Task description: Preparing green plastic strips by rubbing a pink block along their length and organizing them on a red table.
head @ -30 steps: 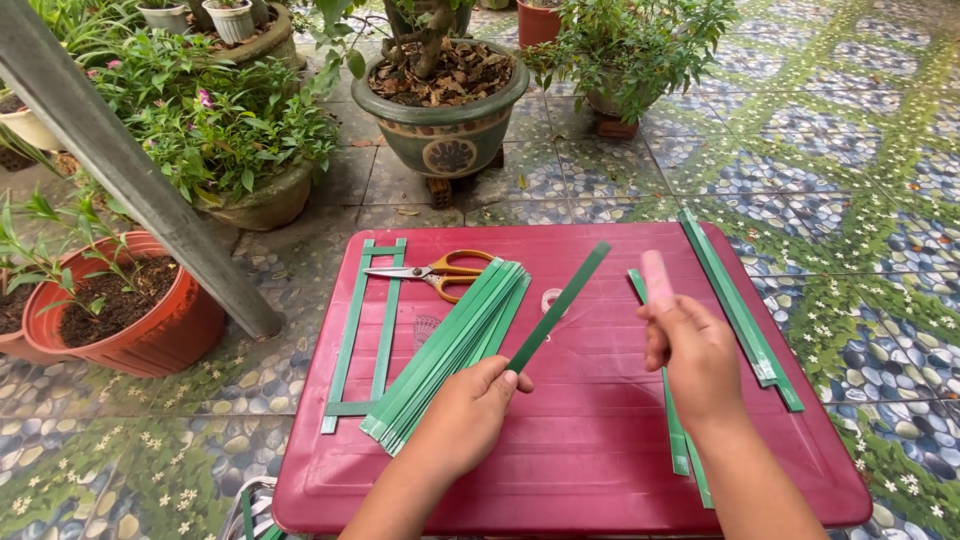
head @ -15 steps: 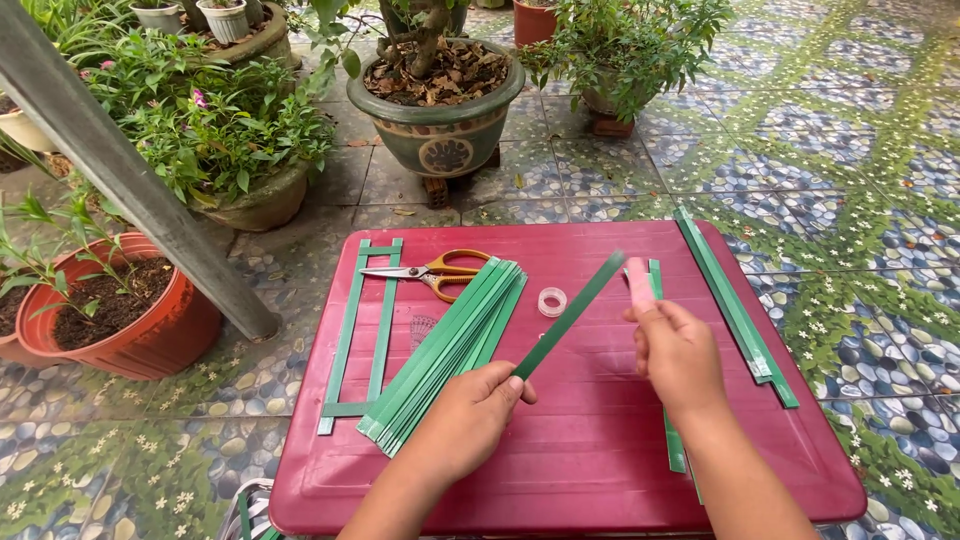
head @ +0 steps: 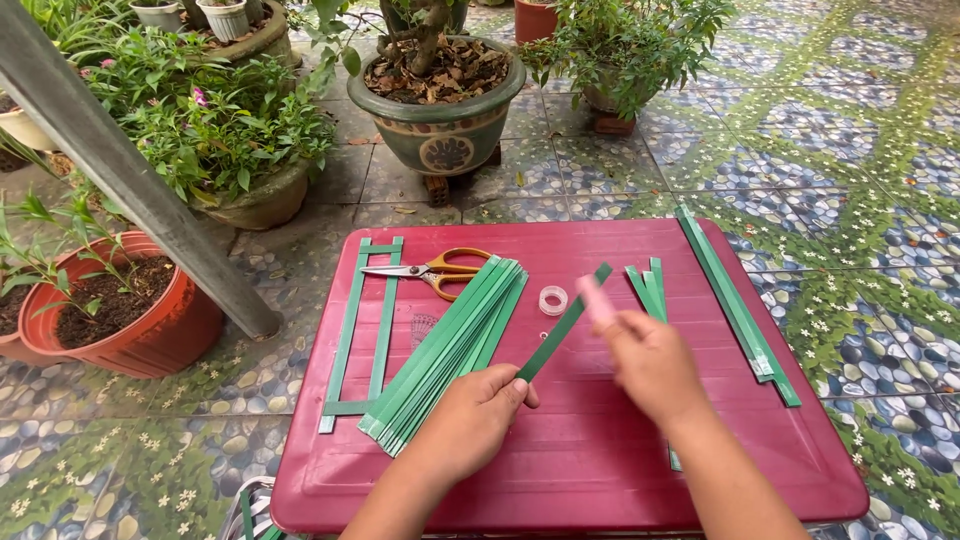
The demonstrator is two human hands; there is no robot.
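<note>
1. On the red tray table (head: 600,470), the left hand (head: 475,420) is pinching the lower end of a single green strip (head: 562,325), which is slanting up to the right.
2. The right hand (head: 650,365) is gripping a pink stick-like object (head: 595,298) (blurred, kind unclear) just beside the strip's upper end.
3. A stack of green strips (head: 450,345) is lying left of the hands, touching orange-handled scissors (head: 435,270).
4. A clear tape roll (head: 553,300) is sitting near the strip.

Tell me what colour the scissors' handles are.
Orange, on the scissors lying on the red table; seen in the head view.
</note>
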